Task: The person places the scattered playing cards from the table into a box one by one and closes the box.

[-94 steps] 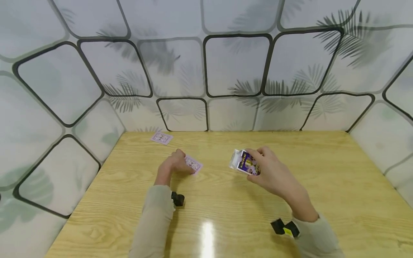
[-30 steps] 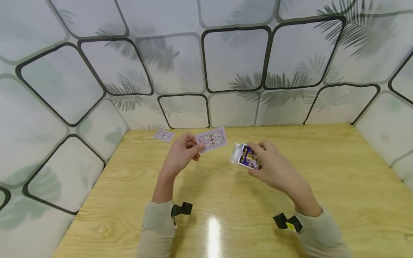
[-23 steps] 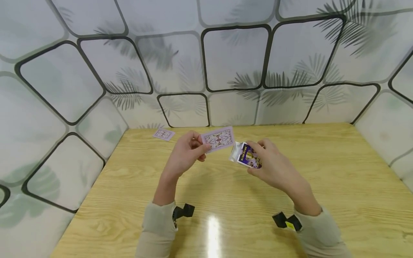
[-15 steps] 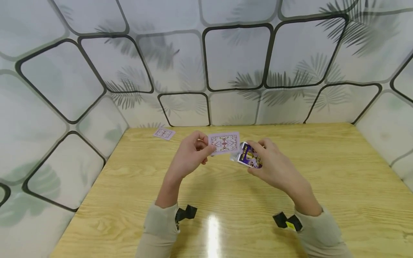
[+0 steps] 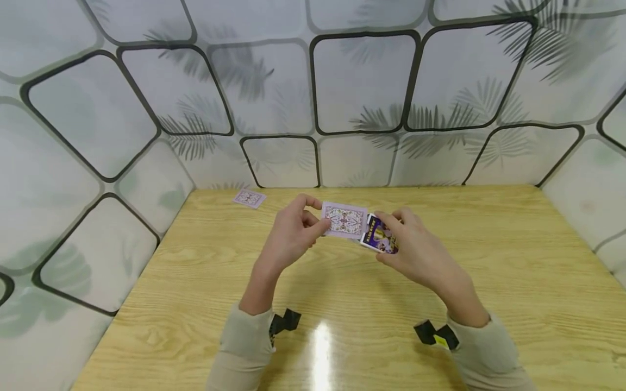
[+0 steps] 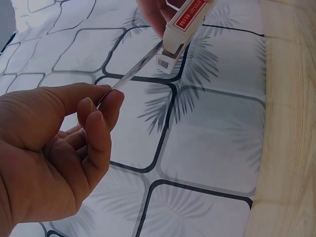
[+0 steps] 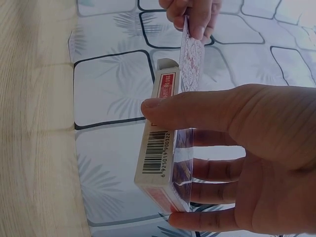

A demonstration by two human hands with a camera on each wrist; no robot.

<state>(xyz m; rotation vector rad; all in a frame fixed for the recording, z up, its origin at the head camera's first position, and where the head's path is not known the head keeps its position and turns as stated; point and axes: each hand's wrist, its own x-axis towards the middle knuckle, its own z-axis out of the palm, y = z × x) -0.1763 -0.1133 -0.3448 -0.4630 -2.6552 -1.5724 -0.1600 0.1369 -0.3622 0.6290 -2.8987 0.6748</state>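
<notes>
My left hand (image 5: 293, 233) pinches a playing card (image 5: 344, 220) with an ornate pink-and-white back between thumb and fingers. The card is raised over the table, its far end right at the open mouth of a card box (image 5: 380, 234). That box is white and purple, and my right hand (image 5: 423, 255) grips it between thumb and fingers. In the right wrist view, the box's side shows a barcode and a red label, and its flap (image 7: 167, 63) stands open beside the card. Seen from the left wrist, the card (image 6: 131, 74) is nearly edge-on and slants to the box's mouth.
Another playing card (image 5: 249, 199) lies back up near the table's back left edge. The wooden table (image 5: 195, 304) meets a patterned cloth screen (image 5: 362, 81) at the back, with more of it at both sides.
My left hand has lifted the card off the table and carried it right to the box's mouth, levelling it. My right hand stays nearly in place with the box.
</notes>
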